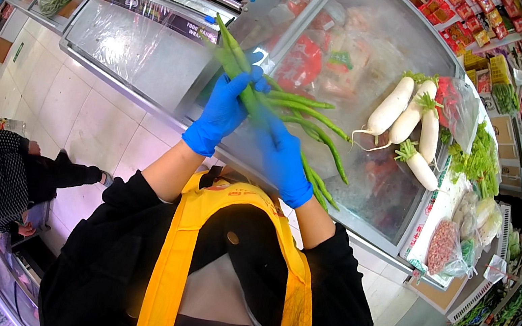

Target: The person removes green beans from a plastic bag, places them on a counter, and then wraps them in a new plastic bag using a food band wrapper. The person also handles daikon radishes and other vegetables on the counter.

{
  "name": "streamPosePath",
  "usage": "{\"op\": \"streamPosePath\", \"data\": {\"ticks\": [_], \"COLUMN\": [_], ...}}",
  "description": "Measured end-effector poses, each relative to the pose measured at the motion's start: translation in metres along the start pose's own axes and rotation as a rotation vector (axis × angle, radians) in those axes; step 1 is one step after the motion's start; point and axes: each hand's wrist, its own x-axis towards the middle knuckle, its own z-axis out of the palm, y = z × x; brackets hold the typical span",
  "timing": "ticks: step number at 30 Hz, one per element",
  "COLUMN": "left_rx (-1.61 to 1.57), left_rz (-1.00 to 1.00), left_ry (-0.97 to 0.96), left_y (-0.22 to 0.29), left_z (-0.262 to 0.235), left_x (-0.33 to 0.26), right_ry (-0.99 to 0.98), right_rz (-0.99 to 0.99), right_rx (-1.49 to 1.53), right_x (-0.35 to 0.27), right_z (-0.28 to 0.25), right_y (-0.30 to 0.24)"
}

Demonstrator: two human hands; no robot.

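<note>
**Both gloved hands on a bunch of long beans**

You held a bunch of long green beans (283,108) above the glass lid of the freezer (361,49). Your left hand (222,112) was wrapped around the stems, and your right hand (283,160) was closed on them just below. Four white radishes (407,121) lay on the lid, well apart to your right. A wrapping machine (162,11) stood to your left.

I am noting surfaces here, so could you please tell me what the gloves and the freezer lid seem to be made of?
The gloves on the left hand and right hand look like thin matte blue nitrile or latex, clinging closely. The freezer lid seems glossy clear glass or plastic in a metal frame: packaged goods show through.
</note>
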Motion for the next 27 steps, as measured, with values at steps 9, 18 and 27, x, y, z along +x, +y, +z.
{"op": "streamPosePath", "data": {"ticks": [9,18,27], "left_rx": [-0.044,0.126,-0.176], "left_rz": [-0.134,-0.126,-0.050], "left_ry": [0.049,0.033,0.092], "left_y": [0.010,0.011,0.033], "left_z": [-0.001,-0.019,-0.050], "left_x": [0.002,-0.007,-0.006], "right_ry": [0.155,-0.163,0.202], "right_rz": [0.097,0.080,-0.137], "right_rx": [0.321,0.072,-0.442], "right_x": [0.014,0.010,0.042], "right_z": [-0.013,-0.031,-0.084], "right_y": [-0.002,-0.012,0.075]}}
